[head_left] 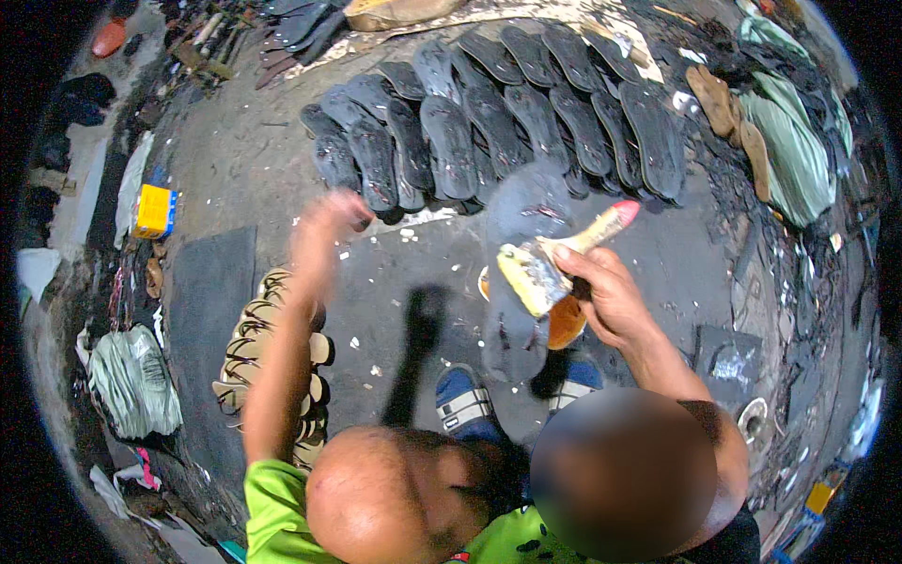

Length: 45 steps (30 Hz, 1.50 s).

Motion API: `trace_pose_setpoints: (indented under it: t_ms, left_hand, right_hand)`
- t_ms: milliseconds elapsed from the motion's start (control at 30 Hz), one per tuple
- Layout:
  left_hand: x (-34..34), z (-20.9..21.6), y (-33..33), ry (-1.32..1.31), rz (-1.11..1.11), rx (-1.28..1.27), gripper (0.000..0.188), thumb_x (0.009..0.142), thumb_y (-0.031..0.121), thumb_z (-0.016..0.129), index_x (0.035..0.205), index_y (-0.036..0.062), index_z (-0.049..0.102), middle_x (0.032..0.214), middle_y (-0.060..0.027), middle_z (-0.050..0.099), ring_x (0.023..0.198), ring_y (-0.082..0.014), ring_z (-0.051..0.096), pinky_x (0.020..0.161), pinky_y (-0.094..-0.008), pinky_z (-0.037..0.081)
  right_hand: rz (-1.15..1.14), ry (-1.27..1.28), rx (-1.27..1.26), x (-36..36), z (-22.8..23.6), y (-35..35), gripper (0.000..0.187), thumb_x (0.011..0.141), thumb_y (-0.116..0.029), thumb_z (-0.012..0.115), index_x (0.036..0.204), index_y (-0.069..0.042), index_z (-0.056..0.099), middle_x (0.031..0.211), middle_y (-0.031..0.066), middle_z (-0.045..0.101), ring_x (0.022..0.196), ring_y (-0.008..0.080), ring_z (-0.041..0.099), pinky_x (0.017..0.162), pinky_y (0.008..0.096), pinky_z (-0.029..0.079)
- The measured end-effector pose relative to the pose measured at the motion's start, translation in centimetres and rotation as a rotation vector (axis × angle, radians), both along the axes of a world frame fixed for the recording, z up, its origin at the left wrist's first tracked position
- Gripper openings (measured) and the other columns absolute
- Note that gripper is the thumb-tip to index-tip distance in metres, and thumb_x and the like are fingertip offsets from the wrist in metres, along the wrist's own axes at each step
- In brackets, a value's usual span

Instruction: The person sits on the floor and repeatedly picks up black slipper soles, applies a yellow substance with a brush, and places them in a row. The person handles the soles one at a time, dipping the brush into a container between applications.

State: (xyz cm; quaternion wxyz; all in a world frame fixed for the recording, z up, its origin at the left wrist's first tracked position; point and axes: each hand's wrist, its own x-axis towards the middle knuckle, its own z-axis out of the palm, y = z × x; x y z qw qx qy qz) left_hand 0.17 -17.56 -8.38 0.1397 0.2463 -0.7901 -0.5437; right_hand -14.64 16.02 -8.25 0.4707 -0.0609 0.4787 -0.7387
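- Your brush (548, 273) is in your right grip (609, 296), which is closed around the pale handle, its pink end pointing up and right; the curled fingers are partly hidden from you.
- Just left of that grip and beyond it, you have a smeared grey sole (529, 202); the brush crosses it, and you cannot tell whether they touch, nor whether the grey shape nearer you belongs to it.
- Just below-left of the same grip, an orange-brown bowl (567, 324) shows only in part behind brush and hand.
- Well to its left, your left grip (331, 216) is blurred; you cannot tell whether it is wide, narrow or holding something.
- Beyond both grips, your rows of dark soles (446, 146) overlap, hiding some.
- Nearer you than the left grip, your forearm partly covers tan sandals (246, 362) with dark straps.
- Below the right grip, a round blur (623, 475) hides what lies there.
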Motion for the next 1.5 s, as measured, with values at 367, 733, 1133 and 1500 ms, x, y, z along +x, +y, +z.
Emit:
trace_pose_setpoints:
  t_ms: [367, 733, 1133, 1500]
  left_hand:
    - [0.3, -0.2, 18.0, 0.336, 0.038, 1.374, 0.066, 0.097, 0.057, 0.042, 0.139, 0.0069, 0.042, 0.133, -0.0134, 0.054, 0.12, -0.0285, 0.055, 0.106, -0.0436, 0.042]
    - [-0.9, 1.1, 15.9, 0.648, -0.201, 1.405, 0.049, 0.103, 0.042, 0.036, 0.138, 0.0095, 0.044, 0.123, -0.0129, 0.06, 0.107, -0.0259, 0.063, 0.091, -0.0411, 0.053]
    - [-0.8, 3.1, 17.0, 0.477, 0.009, 1.325, 0.046, 0.104, 0.039, 0.035, 0.131, 0.0058, 0.052, 0.123, -0.0116, 0.062, 0.105, -0.025, 0.063, 0.096, -0.0403, 0.05]
    - [-2.1, 0.8, 15.1, 0.721, -0.09, 1.518, 0.041, 0.105, 0.028, 0.035, 0.144, 0.0149, 0.039, 0.135, -0.0084, 0.054, 0.115, -0.0235, 0.06, 0.098, -0.0419, 0.05]
  right_hand:
    - [0.015, -0.063, -0.277, 2.5, 2.6, -3.5, 0.031, 0.095, -0.021, 0.061, 0.114, 0.003, 0.063, 0.107, 0.0112, 0.069, 0.094, 0.0176, 0.068, 0.085, 0.0316, 0.053]
    - [-0.456, 0.491, -0.104, 1.1, 5.2, -4.4, 0.035, 0.094, -0.028, 0.064, 0.11, 0.003, 0.066, 0.1, 0.0079, 0.07, 0.086, 0.0115, 0.064, 0.08, 0.0279, 0.049]
    - [-0.057, 1.605, -0.324, -1.8, 5.6, -4.4, 0.02, 0.08, -0.017, 0.077, 0.096, -0.009, 0.068, 0.089, 0.004, 0.063, 0.078, 0.0225, 0.06, 0.075, 0.0376, 0.044]
    - [0.007, 1.811, -0.345, 3.5, 4.7, -3.8, 0.016, 0.079, -0.021, 0.068, 0.092, -0.011, 0.068, 0.082, 0.0025, 0.063, 0.074, 0.0193, 0.059, 0.069, 0.0376, 0.043]
